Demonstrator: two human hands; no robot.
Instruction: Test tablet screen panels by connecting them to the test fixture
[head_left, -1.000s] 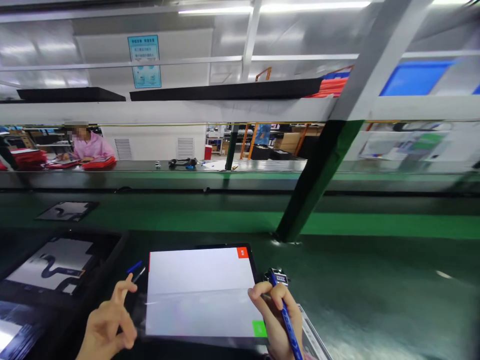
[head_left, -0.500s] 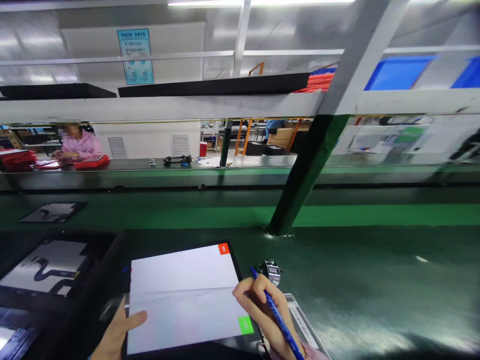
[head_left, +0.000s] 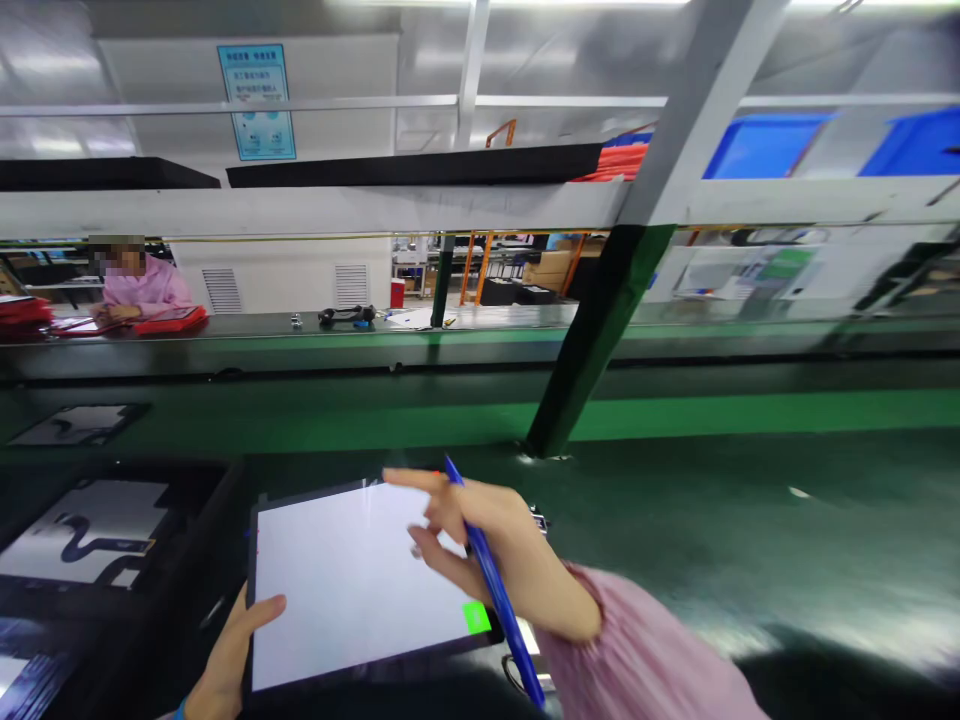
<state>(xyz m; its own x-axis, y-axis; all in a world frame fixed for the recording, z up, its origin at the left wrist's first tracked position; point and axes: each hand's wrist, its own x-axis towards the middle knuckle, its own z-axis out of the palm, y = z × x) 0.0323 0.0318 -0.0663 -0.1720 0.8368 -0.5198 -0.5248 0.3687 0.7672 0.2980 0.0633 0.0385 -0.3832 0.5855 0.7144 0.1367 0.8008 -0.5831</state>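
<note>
Left hand (head_left: 229, 655): lower left of the frame, thumb lying on the left bezel, fingers hidden under the tablet (head_left: 352, 585); clamping its edge between thumb and fingers.
Right hand (head_left: 480, 560): centre of the frame, over the upper right part of the screen, fingers spread and reaching forward; blue pen (head_left: 495, 600) tucked between thumb and palm, tip pointing to upper centre.
Tablet: lower centre, lit white, tilted up off the green bench (head_left: 750, 520), small green square at its lower right corner.
Risk, slip: held by one edge only, so a push from the reaching fingers could tip the far side down onto the bench.
Risk, scratch: pen barrel crossing the right edge of the screen, close above the glass; could drag across it if lowered.
Risk, stray touch: spread fingers low over a lit screen; could set off an unwanted press.
Behind the right hand: small metal counter (head_left: 538, 520), mostly hidden, just beside the tablet's upper right corner; easy to knock.
Lower left: dark trays (head_left: 82, 530) with white sheets bearing a dark wavy shape, close to the tablet's left edge, leaving little room to set it down there.
Middle of frame: slanted post (head_left: 600, 330) standing on the bench beyond the tablet.
Upper left: a person in pink (head_left: 139, 285) seated at the far bench, red items beside them; well apart.
</note>
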